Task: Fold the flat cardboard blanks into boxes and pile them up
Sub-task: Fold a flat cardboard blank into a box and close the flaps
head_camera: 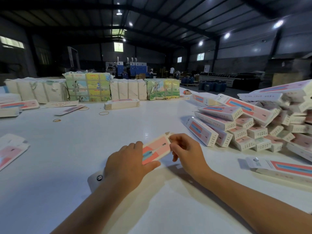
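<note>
Left hand (125,163), palm down with forearm stretched in from the lower left, grips the near part of a pink-and-white box (156,149), fingers curled over its top face and thumb pressed along its near edge. Right hand (184,152), forearm reaching in from the lower right, curls its fingers round the far end of the same box, pinching at the small end flap (168,133) that sticks up there. Box held between both hands just above the white tabletop (101,141), tilted with its far end pointing up and right; its lower end, with a round logo, shows behind the left wrist. To the right, a large pile of folded boxes (253,125), stacked loosely with many end faces turned toward the camera. Nearer on the right, a single flat blank (285,168) lying on the tabletop. At the left edge, another flat blank (11,149). Farther out, a short stack of blanks (121,103), loose rubber bands (104,113), and a row of paper-wrapped bundles (87,86) along the far side of the tabletop. Beyond, a dim warehouse hall with blue machines (133,66).
</note>
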The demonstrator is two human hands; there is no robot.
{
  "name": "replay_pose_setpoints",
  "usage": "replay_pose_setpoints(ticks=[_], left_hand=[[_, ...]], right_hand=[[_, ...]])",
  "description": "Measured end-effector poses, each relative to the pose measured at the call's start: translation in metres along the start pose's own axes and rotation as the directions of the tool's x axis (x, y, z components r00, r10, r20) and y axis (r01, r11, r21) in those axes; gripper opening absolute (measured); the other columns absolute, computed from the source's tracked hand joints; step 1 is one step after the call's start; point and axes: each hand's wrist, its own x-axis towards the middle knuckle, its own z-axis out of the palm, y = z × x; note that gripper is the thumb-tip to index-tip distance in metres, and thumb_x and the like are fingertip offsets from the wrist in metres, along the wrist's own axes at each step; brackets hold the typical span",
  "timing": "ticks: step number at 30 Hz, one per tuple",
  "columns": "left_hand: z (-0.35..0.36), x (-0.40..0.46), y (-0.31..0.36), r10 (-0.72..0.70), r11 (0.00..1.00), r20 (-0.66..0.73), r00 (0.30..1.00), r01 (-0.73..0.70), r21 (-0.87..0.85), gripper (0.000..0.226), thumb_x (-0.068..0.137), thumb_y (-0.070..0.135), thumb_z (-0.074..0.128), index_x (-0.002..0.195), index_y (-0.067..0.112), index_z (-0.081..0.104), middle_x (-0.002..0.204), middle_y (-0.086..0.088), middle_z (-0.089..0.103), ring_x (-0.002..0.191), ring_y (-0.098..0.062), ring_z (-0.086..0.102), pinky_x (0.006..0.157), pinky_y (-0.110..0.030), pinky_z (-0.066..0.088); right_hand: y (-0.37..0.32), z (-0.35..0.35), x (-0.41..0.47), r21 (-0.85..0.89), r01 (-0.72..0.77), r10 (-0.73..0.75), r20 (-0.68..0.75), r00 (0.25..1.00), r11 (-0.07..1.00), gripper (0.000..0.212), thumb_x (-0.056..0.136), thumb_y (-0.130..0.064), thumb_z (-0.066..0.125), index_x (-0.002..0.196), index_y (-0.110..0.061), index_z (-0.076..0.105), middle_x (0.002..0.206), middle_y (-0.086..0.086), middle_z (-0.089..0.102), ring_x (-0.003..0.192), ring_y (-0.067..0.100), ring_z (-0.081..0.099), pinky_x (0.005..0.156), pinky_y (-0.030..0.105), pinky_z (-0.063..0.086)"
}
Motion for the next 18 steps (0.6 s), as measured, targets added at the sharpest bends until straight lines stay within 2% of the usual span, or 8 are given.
replay_pose_setpoints(ticks=[3, 5, 6, 9, 11, 14, 18], left_hand=[[0.0008, -0.0011, 0.0003, 0.015, 1.000, 0.002, 1.000, -0.015, 0.026, 0.063, 0.073, 0.082, 0.034, 0.112, 0.033, 0.038, 0.106, 0.014, 0.054, 0.086, -0.007, 0.050, 0.068, -0.021, 0.041], [0.0005, -0.0015, 0.0023, 0.027, 0.998, 0.006, 1.000, -0.028, 0.050, 0.063, 0.074, 0.082, 0.034, 0.113, 0.032, 0.038, 0.105, 0.014, 0.053, 0.083, -0.007, 0.046, 0.066, -0.020, 0.038], [0.0002, -0.0013, 0.0032, 0.030, 0.998, 0.008, 1.000, -0.030, 0.058, 0.063, 0.074, 0.081, 0.034, 0.114, 0.032, 0.038, 0.105, 0.014, 0.053, 0.082, -0.007, 0.045, 0.066, -0.021, 0.036], [0.0001, -0.0012, 0.0037, 0.029, 0.999, 0.004, 1.000, -0.029, 0.041, 0.064, 0.075, 0.081, 0.034, 0.116, 0.032, 0.038, 0.108, 0.014, 0.053, 0.086, -0.007, 0.047, 0.068, -0.021, 0.039], [0.0002, -0.0021, 0.0041, 0.030, 0.999, -0.002, 1.000, -0.030, 0.014, 0.065, 0.075, 0.081, 0.034, 0.117, 0.032, 0.038, 0.111, 0.014, 0.054, 0.092, -0.008, 0.052, 0.074, -0.021, 0.045], [0.0001, -0.0028, 0.0055, 0.038, 0.999, -0.019, 0.999, -0.038, 0.009, 0.064, 0.075, 0.081, 0.033, 0.116, 0.032, 0.038, 0.111, 0.013, 0.054, 0.095, -0.008, 0.054, 0.077, -0.022, 0.047], [0.0020, -0.0032, 0.0067, 0.051, 0.996, -0.009, 0.999, -0.050, 0.070, 0.065, 0.075, 0.081, 0.031, 0.117, 0.031, 0.036, 0.108, 0.013, 0.053, 0.086, -0.008, 0.048, 0.069, -0.019, 0.040]], right_hand=[[-0.0015, 0.0015, 0.0014, 0.057, -0.076, 0.074, 0.032, 0.997, 0.996, 0.038, 0.091, -0.002, 0.054, 0.121, -0.026, 0.049, 0.072, 0.006, 0.059, 0.053, 0.009, 0.056, 0.053, 0.020, 0.049], [-0.0020, 0.0022, 0.0017, 0.027, -0.098, 0.096, 0.072, 0.993, 0.995, 0.045, 0.093, -0.006, 0.053, 0.127, -0.033, 0.041, 0.076, 0.003, 0.058, 0.051, 0.006, 0.054, 0.052, 0.018, 0.048], [-0.0024, 0.0023, 0.0016, 0.009, -0.092, 0.090, 0.085, 0.992, 0.996, 0.042, 0.094, -0.007, 0.053, 0.126, -0.032, 0.042, 0.078, 0.001, 0.059, 0.050, 0.004, 0.053, 0.052, 0.019, 0.048], [-0.0033, 0.0018, 0.0008, -0.011, -0.027, 0.028, 0.067, 0.997, 1.000, 0.023, 0.093, -0.004, 0.053, 0.107, -0.020, 0.061, 0.077, -0.003, 0.066, 0.050, 0.003, 0.052, 0.050, 0.019, 0.047], [-0.0035, 0.0014, -0.0008, -0.033, 0.019, -0.018, 0.048, 0.999, 0.999, 0.018, 0.093, -0.004, 0.053, 0.095, -0.015, 0.067, 0.078, -0.005, 0.068, 0.052, 0.001, 0.054, 0.050, 0.015, 0.044], [-0.0036, 0.0012, -0.0026, -0.048, 0.040, -0.038, 0.040, 0.998, 0.998, 0.021, 0.094, -0.004, 0.052, 0.086, -0.017, 0.066, 0.076, -0.008, 0.067, 0.054, 0.000, 0.057, 0.050, 0.012, 0.042], [-0.0036, 0.0038, -0.0037, -0.050, 0.018, -0.016, 0.026, 1.000, 0.999, 0.028, 0.094, -0.003, 0.051, 0.077, -0.022, 0.064, 0.071, -0.009, 0.067, 0.059, 0.000, 0.061, 0.053, 0.010, 0.044]])
